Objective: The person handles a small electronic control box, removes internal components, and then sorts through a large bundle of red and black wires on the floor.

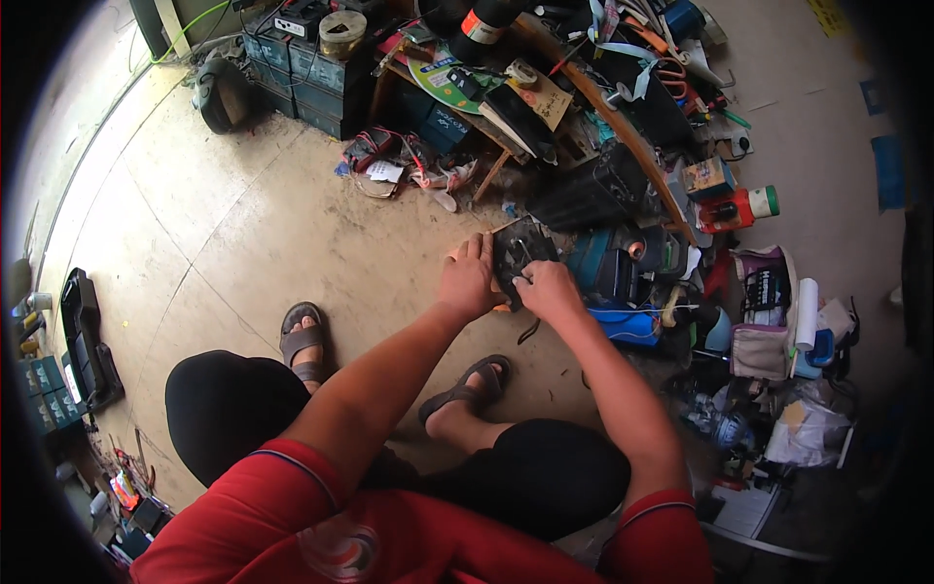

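Note:
My left hand (469, 277) rests against the left side of a dark, irregular object (514, 253) on the floor, its fingers stretched out along the edge. My right hand (545, 287) is closed at that object's lower right, pinching what looks like a thin metal piece (523, 251); its exact shape is hard to make out. A dark strap (528, 331) hangs below the object. A large black case (584, 195) lies just beyond, and a blue-cased item (628, 326) is to the right of my hands.
A cluttered wooden shelf (598, 97) with tools stands ahead, beside stacked dark boxes (302, 88). Bags (764, 341) and loose goods crowd my right. A black tray (88, 341) and more tools lie at the left. My sandaled feet (467, 389) are below my hands.

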Demonstrator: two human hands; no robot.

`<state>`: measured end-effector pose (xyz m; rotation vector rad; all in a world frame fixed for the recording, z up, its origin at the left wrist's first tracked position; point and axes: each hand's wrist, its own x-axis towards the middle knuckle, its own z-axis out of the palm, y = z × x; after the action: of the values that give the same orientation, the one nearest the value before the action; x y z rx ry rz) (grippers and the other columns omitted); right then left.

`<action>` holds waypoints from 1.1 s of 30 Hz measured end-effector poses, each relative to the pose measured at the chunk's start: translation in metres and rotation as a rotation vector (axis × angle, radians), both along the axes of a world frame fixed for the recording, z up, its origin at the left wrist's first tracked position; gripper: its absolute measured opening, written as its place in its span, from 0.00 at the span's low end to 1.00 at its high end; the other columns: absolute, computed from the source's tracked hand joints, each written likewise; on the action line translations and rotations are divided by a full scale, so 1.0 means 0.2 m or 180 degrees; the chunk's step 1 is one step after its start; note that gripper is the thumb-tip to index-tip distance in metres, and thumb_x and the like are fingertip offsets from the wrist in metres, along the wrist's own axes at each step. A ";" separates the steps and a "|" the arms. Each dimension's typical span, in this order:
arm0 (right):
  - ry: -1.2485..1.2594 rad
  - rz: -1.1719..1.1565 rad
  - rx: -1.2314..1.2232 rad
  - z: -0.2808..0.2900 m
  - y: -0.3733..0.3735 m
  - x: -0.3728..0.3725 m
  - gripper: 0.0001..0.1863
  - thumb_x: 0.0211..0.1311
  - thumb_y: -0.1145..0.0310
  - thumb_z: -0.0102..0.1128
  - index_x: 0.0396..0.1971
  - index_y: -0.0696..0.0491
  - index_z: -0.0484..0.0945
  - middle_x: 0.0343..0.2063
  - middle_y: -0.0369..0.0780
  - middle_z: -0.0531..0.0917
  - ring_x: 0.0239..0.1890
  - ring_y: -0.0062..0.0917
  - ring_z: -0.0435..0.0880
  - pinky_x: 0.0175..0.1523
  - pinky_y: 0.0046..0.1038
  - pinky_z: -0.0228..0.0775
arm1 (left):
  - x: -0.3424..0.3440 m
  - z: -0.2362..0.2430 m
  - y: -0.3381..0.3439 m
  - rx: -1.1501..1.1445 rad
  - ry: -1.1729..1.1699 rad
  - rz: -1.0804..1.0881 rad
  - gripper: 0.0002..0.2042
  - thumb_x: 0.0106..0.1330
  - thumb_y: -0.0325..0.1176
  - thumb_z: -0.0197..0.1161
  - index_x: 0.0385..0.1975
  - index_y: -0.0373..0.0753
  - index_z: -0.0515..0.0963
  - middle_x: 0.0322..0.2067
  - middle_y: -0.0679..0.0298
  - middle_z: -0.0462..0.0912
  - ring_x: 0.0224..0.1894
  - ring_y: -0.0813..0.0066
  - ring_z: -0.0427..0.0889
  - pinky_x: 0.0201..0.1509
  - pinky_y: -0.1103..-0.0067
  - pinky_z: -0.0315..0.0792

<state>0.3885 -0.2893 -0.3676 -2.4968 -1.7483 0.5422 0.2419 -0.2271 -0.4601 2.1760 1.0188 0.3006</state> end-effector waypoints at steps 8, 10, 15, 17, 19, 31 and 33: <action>0.0883 -0.0493 0.0281 -0.06 0.00 0.06 0.14 0.57 0.64 0.73 0.37 0.59 0.88 0.30 0.50 0.89 0.32 0.41 0.89 0.41 0.38 0.80 | 0.01 0.02 0.00 0.0014 0.0017 0.0027 0.59 0.42 0.50 0.83 0.75 0.35 0.56 0.71 0.51 0.64 0.70 0.51 0.69 0.67 0.59 0.70; 0.1603 -0.1021 0.0187 -0.07 -0.04 0.08 0.15 0.58 0.66 0.73 0.41 0.61 0.88 0.29 0.46 0.89 0.31 0.32 0.88 0.39 0.32 0.80 | 0.00 0.02 0.01 -0.0056 0.0049 -0.0030 0.60 0.42 0.50 0.83 0.76 0.35 0.56 0.71 0.51 0.64 0.70 0.51 0.68 0.67 0.59 0.70; 0.2796 -0.1979 0.0282 -0.09 -0.09 0.09 0.17 0.63 0.72 0.71 0.49 0.66 0.85 0.28 0.37 0.87 0.29 0.13 0.81 0.36 0.17 0.74 | 0.01 0.00 0.01 -0.0013 0.0001 -0.0006 0.60 0.42 0.50 0.83 0.76 0.35 0.55 0.71 0.51 0.64 0.70 0.51 0.69 0.66 0.59 0.70; 0.2545 -0.1737 0.0583 -0.10 -0.13 0.11 0.19 0.62 0.68 0.72 0.50 0.63 0.86 0.30 0.43 0.90 0.30 0.21 0.87 0.38 0.23 0.78 | 0.02 0.01 0.00 -0.0003 -0.0007 -0.0013 0.60 0.42 0.50 0.83 0.76 0.35 0.55 0.71 0.51 0.64 0.70 0.51 0.69 0.66 0.59 0.71; 0.1744 -0.1321 0.0592 -0.08 -0.15 0.10 0.20 0.60 0.66 0.73 0.49 0.61 0.86 0.32 0.45 0.90 0.32 0.27 0.89 0.41 0.26 0.80 | 0.02 0.01 0.00 -0.0097 0.0028 -0.0007 0.61 0.42 0.50 0.83 0.76 0.35 0.54 0.71 0.50 0.63 0.70 0.51 0.68 0.66 0.59 0.71; 0.0012 0.0442 0.0884 -0.04 -0.15 0.05 0.11 0.55 0.69 0.72 0.39 0.54 0.89 0.36 0.45 0.88 0.40 0.42 0.87 0.47 0.39 0.80 | 0.02 0.00 0.00 -0.0115 0.0018 0.0004 0.61 0.42 0.50 0.83 0.77 0.36 0.52 0.72 0.50 0.62 0.71 0.51 0.68 0.66 0.59 0.72; -0.0237 0.0892 0.1019 -0.05 -0.15 0.05 0.11 0.54 0.71 0.72 0.38 0.52 0.88 0.33 0.43 0.86 0.40 0.40 0.86 0.47 0.39 0.79 | 0.03 0.01 0.00 -0.0111 0.0027 -0.0011 0.61 0.42 0.50 0.83 0.77 0.36 0.52 0.72 0.50 0.62 0.71 0.51 0.68 0.65 0.59 0.72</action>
<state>0.3989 -0.3190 -0.3768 -2.0980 -2.0400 0.1613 0.2476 -0.2270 -0.4582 2.1493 1.0175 0.2705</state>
